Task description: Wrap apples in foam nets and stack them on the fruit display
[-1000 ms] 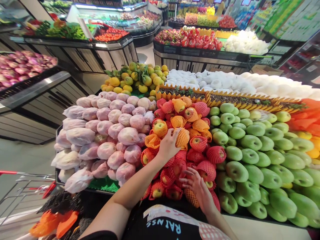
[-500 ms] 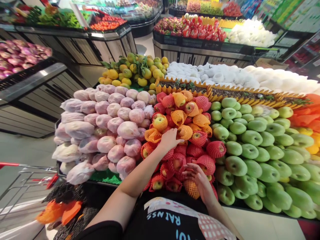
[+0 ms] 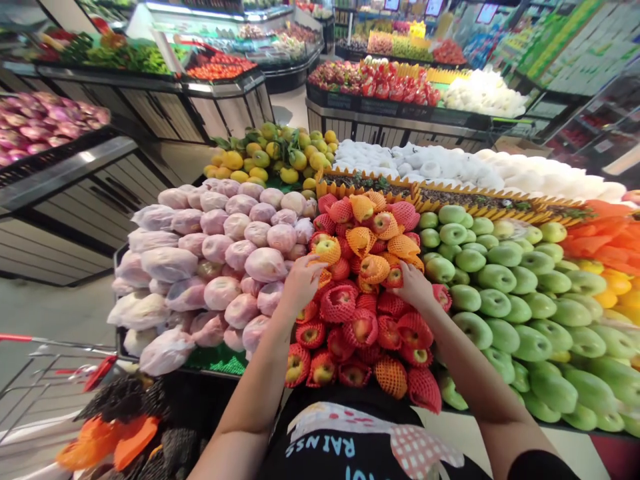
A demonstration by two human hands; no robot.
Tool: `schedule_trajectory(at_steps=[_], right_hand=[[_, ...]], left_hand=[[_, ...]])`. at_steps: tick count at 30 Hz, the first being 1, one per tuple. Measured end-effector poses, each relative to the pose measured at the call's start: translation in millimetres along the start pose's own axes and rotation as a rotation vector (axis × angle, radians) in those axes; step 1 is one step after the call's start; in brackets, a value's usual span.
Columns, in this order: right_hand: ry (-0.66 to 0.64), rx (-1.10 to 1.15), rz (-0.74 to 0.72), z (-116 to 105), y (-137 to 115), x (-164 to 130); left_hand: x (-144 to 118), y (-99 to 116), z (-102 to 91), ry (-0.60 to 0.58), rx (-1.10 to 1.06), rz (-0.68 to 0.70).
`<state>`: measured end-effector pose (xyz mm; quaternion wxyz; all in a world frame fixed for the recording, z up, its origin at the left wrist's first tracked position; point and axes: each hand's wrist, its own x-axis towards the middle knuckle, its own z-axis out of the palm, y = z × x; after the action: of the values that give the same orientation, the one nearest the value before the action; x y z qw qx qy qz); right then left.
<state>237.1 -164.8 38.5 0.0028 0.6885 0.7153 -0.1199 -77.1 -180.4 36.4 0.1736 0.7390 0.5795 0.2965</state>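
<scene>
A heap of apples (image 3: 361, 327) in red and orange foam nets lies in front of me. My left hand (image 3: 301, 283) is at the heap's left edge, its fingers curled over an apple in an orange net (image 3: 324, 277) that it mostly hides. Just above those fingers sits another orange-netted apple (image 3: 326, 249). On the right side, my right hand (image 3: 416, 287) has its fingers around a red-netted apple (image 3: 394, 276) still resting among the others. Between the hands lies an apple in an orange net (image 3: 374, 269).
Wrapped pale pink fruit (image 3: 223, 293) is piled to the left, green apples (image 3: 520, 300) to the right. Behind run a yellow picket edging (image 3: 465, 200), yellow-green citrus (image 3: 270, 153) and white-netted fruit (image 3: 440, 163). A shopping cart (image 3: 55, 360) stands at lower left.
My left hand has moved left from the middle of the heap to its left edge. My right hand has gone from the near side up and forward onto a red-netted apple.
</scene>
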Motion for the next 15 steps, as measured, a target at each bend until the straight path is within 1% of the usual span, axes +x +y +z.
schedule_trajectory(at_steps=[2,5,7,9,11,13,15], right_hand=[[0.009,-0.013,0.025,4,-5,4],[0.034,-0.05,0.064,-3,-7,-1],[0.067,-0.067,0.08,-14,-4,-8],[0.083,-0.056,0.068,-25,0,-18],[0.039,-0.003,0.008,-31,3,-29],[-0.052,0.075,-0.058,-28,0,-40],[-0.119,0.154,-0.101,-16,-7,-49]], left_hand=[[-9,-16,-2.2,0.068,0.042,-0.04],[-23,-36,-5.8,0.081,0.049,-0.08],[-31,-41,-8.0,0.046,0.034,-0.07],[-36,-42,-9.0,-0.028,0.037,-0.02],[-38,-41,-8.5,-0.112,0.064,0.041],[-37,-38,-7.3,-0.176,0.089,0.085],[-35,-35,-7.9,-0.182,0.07,0.092]])
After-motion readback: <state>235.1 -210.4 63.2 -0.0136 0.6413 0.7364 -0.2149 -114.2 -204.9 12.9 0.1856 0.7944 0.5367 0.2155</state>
